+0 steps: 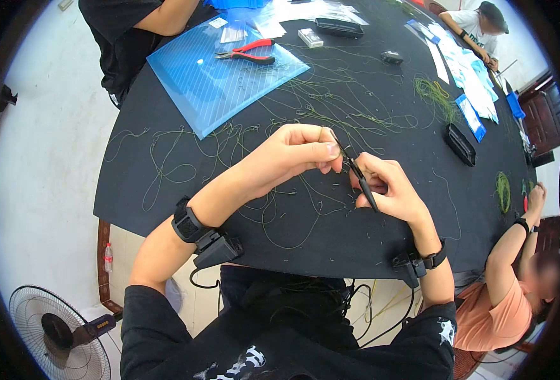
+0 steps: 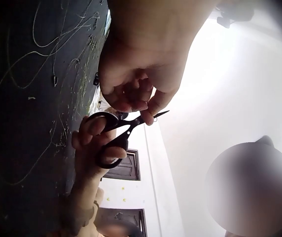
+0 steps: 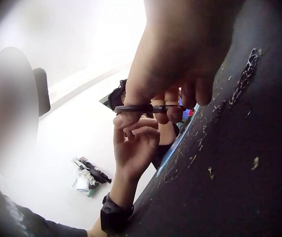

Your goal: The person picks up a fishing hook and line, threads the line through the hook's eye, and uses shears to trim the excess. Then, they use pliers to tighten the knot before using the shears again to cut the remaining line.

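We've got the black surface (image 1: 356, 250) below and, over its near middle, our right hand (image 1: 390, 188), fingers through the loops of the scissors (image 1: 358, 172), and left hand (image 1: 295, 154), fingers pinched on what looks like thin line (image 1: 323, 132). Scissors should be light, stiff, loops best for gripping; line's probably limp, kinda slippery. Its pinched end's hidden from us.
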Tool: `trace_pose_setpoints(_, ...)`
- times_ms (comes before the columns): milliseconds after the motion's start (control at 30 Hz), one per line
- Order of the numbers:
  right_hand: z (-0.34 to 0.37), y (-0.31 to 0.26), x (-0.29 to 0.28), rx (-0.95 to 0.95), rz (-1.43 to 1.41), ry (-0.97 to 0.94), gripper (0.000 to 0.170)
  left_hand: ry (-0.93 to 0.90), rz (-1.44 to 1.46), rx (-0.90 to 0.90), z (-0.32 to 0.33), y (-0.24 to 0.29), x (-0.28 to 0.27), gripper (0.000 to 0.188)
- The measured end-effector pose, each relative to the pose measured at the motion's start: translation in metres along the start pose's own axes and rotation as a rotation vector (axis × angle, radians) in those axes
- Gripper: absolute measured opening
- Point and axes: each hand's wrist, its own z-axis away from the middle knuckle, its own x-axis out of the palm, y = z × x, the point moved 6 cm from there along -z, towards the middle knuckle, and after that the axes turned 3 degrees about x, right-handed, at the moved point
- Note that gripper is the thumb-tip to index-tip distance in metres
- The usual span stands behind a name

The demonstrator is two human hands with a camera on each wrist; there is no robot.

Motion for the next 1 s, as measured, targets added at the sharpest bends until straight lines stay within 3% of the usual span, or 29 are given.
trace_pose_setpoints(67, 0.000, -0.003, -0.001, -0.033, 0.061, 0.031, 0.027, 0.004, 0.006, 0.009, 0.000, 0.001, 0.000, 0.015)
trace_pose_setpoints(267, 0.000, -0.006, 0.003, 0.038, -0.015, 0.026, 0.018, -0.020, -0.044, 0.068, -0.001, 0.004, 0.001, 0.015)
trace_pose_setpoints(367, -0.001, -0.003, 0.006, 0.060, -0.018, -0.028, 0.019, -0.036, -0.076, 0.094, 0.000, 0.009, 0.003, 0.017)
trace_pose_setpoints(467, -0.001, -0.005, 0.007, -0.003, -0.187, 0.080, 0.026, -0.036, -0.086, 0.095, 0.001, 0.011, 0.004, 0.017)
trace_pose_setpoints(567, 0.001, -0.008, 0.001, 0.037, -0.160, 0.092, 0.032, -0.036, -0.094, 0.100, 0.001, 0.012, 0.004, 0.017)
trace_pose_setpoints(667, 0.001, -0.012, -0.004, -0.065, -0.302, 0.173, 0.030, 0.004, -0.215, 0.090, 0.001, 0.014, 0.005, 0.018)
trace_pose_setpoints(800, 0.002, -0.006, -0.011, -0.034, -0.440, 0.322, 0.024, 0.057, -0.334, 0.055, -0.002, 0.007, 0.000, 0.018)
trace_pose_setpoints(1000, 0.002, -0.010, -0.001, -0.067, -0.427, 0.316, 0.023, 0.044, -0.340, -0.049, -0.001, -0.007, 0.003, 0.018)
